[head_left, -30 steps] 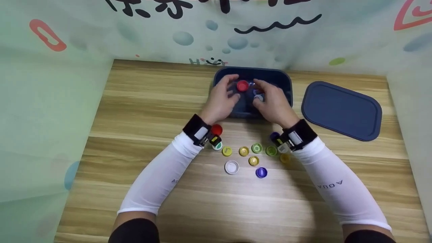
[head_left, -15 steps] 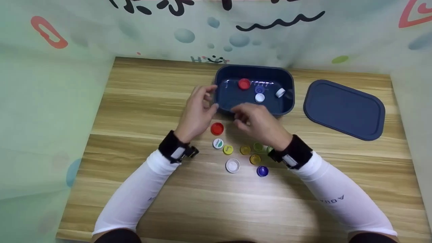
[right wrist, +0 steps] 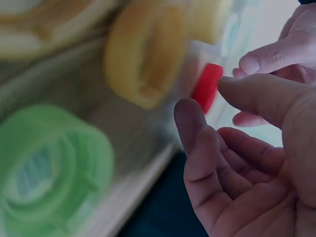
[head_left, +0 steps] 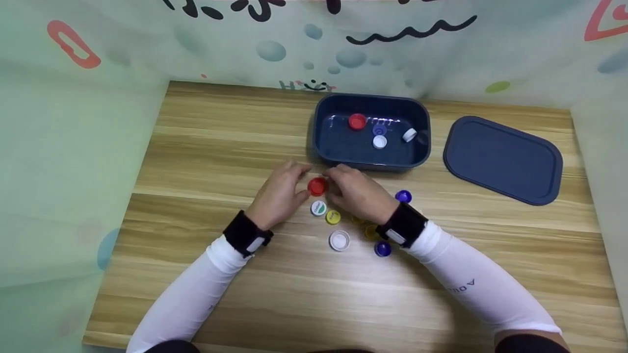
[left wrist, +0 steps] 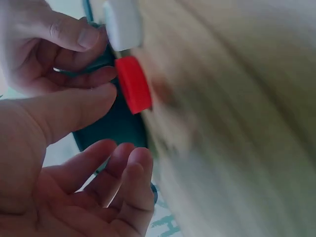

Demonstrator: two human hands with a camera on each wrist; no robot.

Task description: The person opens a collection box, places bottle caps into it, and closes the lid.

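A red bottle cap point(head_left: 318, 186) lies on the wooden table between the two hands, in front of the box. My left hand point(head_left: 278, 197) is just left of it, thumb and fingers spread apart with nothing between them. On the other side, my right hand point(head_left: 362, 195) has its fingers loosely bent near the cap's right edge. In the left wrist view the red cap point(left wrist: 133, 85) shows beyond the left thumb tip. From the right wrist, the red cap point(right wrist: 208, 88) appears past the gap between thumb and index finger.
A navy box point(head_left: 321, 153) behind the hands holds several caps, including a red cap point(head_left: 357, 121). Its lid point(head_left: 503, 159) lies to the right. Nearer are a white-and-green cap point(head_left: 318, 208), a yellow cap point(head_left: 333, 217), a white cap point(head_left: 339, 240) and blue caps point(head_left: 382, 248).
Both hands have left the box and come back toward the body, closing in on the red cap on the table from either side. The caps in the box are now uncovered.
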